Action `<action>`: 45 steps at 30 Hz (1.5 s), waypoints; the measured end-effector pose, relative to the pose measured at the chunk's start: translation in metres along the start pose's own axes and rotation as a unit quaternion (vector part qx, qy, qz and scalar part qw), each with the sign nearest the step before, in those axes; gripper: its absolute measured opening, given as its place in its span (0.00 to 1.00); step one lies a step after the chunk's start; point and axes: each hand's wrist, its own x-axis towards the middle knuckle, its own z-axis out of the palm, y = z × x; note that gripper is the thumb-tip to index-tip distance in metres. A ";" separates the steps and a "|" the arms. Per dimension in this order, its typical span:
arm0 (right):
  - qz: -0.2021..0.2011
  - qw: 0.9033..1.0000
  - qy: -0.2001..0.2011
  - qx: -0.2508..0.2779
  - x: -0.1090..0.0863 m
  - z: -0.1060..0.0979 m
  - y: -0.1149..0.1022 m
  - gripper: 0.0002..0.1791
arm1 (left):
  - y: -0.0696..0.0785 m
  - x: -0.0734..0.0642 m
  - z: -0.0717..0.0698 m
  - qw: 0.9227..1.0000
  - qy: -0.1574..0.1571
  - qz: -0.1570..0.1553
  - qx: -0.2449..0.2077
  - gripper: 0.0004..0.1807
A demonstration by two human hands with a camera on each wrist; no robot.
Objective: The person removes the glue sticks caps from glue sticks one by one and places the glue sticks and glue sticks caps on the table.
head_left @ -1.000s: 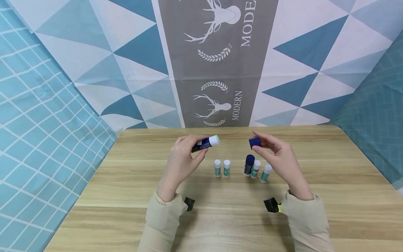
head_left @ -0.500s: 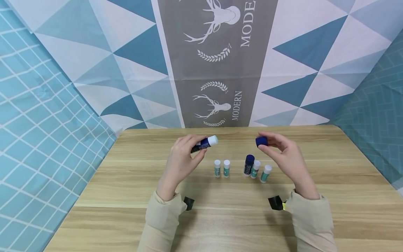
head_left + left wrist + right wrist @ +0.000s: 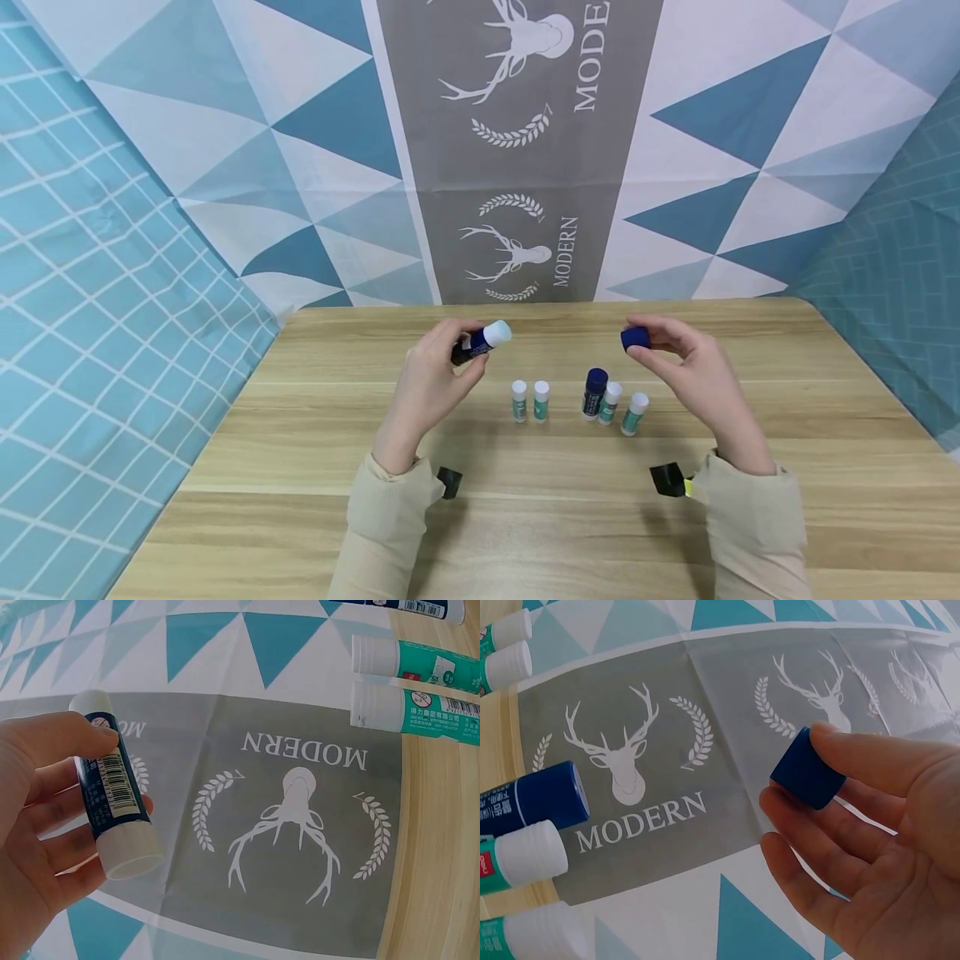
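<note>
My left hand (image 3: 432, 375) holds an uncapped glue stick (image 3: 116, 787) with a dark blue barcoded label, thumb on one side and fingers on the other. Its white end tilts up to the right in the head view. Between thumb and fingertips my right hand (image 3: 693, 367) pinches a dark blue cap (image 3: 808, 769), apart from the stick. Below and between the hands stand two green glue sticks with white caps, a left one (image 3: 519, 402) and a right one (image 3: 541, 402). Nearer the right hand stand a capped dark blue glue stick (image 3: 595, 393) and two green ones (image 3: 609, 403).
Everything stands on a wooden table (image 3: 525, 542). A patterned cloth (image 3: 517, 150) with grey panel and triangles hangs behind its far edge, and blue cloths hang at both sides. A black camera piece (image 3: 667, 480) sticks out from each sleeve.
My right hand has moved to the right with the cap, widening the gap between it and the glue stick. The left hand has tipped the stick's white end slightly and drawn it left.
</note>
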 end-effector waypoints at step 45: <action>0.028 0.998 -0.016 -0.052 0.000 -0.012 0.024 0.18 | -0.018 -0.004 0.005 0.998 -0.028 -0.057 0.007 0.16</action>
